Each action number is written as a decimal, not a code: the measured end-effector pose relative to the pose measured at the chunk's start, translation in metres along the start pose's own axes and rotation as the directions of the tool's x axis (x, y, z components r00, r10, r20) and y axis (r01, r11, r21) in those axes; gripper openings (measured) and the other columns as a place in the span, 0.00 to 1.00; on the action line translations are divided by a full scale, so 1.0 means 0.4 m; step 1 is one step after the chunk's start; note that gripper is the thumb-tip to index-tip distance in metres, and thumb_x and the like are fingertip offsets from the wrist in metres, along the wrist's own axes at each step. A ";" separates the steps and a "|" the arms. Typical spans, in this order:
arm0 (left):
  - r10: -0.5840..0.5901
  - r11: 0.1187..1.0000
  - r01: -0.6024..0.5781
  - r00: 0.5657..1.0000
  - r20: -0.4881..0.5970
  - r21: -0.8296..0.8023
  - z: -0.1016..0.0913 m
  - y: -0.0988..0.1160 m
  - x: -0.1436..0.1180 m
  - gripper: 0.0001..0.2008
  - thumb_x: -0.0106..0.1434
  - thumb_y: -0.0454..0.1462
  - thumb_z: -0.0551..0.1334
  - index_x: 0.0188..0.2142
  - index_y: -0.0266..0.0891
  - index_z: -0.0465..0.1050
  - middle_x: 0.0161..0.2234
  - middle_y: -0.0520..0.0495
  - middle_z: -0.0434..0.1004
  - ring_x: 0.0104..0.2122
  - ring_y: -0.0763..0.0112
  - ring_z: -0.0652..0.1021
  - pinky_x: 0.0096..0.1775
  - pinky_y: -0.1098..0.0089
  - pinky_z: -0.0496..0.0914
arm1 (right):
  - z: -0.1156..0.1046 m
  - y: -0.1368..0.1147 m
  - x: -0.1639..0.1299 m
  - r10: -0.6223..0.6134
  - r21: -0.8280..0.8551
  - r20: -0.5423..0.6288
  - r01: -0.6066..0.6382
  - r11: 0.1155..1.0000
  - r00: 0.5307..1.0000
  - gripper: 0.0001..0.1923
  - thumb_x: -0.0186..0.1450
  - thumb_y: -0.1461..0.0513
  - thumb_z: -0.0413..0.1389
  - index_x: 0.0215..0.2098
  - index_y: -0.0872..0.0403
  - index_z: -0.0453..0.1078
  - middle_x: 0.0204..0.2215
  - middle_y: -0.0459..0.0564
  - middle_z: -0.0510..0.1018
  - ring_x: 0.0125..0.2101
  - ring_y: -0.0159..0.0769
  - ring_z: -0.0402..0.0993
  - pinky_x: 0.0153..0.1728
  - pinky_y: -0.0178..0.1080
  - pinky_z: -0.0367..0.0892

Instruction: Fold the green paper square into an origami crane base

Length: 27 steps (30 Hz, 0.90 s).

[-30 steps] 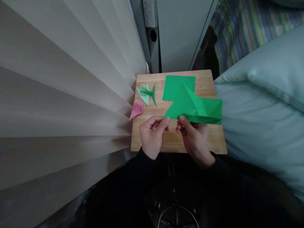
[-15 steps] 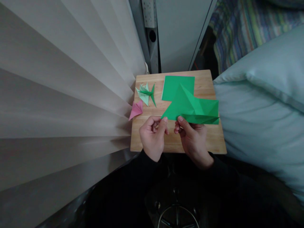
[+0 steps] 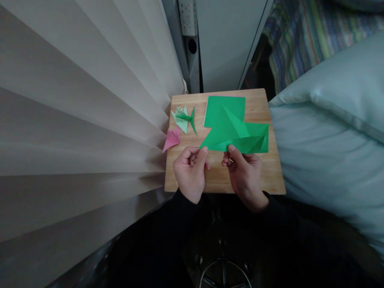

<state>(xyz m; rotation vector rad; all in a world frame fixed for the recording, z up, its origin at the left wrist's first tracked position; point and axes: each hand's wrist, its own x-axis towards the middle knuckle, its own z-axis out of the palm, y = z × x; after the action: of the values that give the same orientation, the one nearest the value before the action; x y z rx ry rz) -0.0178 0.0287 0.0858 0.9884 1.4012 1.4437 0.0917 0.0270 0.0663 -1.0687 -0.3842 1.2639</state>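
Pinched at its left corner by the left hand [image 3: 191, 176] and along its near edge by the right hand [image 3: 246, 174], creased green origami paper [image 3: 232, 134] spans the wooden tabletop [image 3: 216, 180], probably to keep that edge taut.

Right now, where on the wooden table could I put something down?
The table shows bare wood between the left hand and right hand, in the front right corner, and back right beside the green square. Back left is crowded with pink paper and green figures; the held sheet hides the middle.
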 end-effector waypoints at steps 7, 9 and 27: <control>0.022 1.000 -0.021 0.997 0.078 -0.006 0.006 0.016 -0.013 0.18 0.60 0.49 0.73 0.27 0.39 0.74 0.18 0.56 0.71 0.16 0.78 0.71 0.20 0.75 0.64 | 0.006 0.002 -0.020 0.051 -0.003 0.078 -0.051 0.999 0.996 0.13 0.52 0.58 0.74 0.25 0.52 0.75 0.19 0.41 0.77 0.19 0.29 0.71 0.22 0.34 0.70; 0.019 0.999 -0.015 0.995 0.098 -0.039 0.010 0.019 -0.017 0.18 0.60 0.48 0.73 0.27 0.39 0.73 0.18 0.55 0.72 0.16 0.78 0.72 0.20 0.75 0.65 | 0.008 0.002 -0.024 0.057 -0.023 0.116 -0.055 0.998 0.992 0.13 0.53 0.57 0.74 0.25 0.52 0.75 0.19 0.41 0.77 0.19 0.29 0.72 0.23 0.35 0.71; -0.030 0.998 0.027 0.999 -0.034 -0.062 0.013 -0.017 -0.018 0.17 0.62 0.46 0.72 0.27 0.39 0.70 0.16 0.58 0.66 0.16 0.80 0.67 0.21 0.77 0.61 | -0.002 0.002 -0.002 0.052 0.006 0.058 -0.053 0.999 0.997 0.13 0.55 0.54 0.73 0.23 0.53 0.79 0.20 0.46 0.80 0.20 0.28 0.72 0.24 0.34 0.70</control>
<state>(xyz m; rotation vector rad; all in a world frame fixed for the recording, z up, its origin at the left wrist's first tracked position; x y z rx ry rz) -0.0101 0.0234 0.0796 0.9049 1.3828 1.4807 0.0915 0.0259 0.0654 -1.0435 -0.3972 1.3443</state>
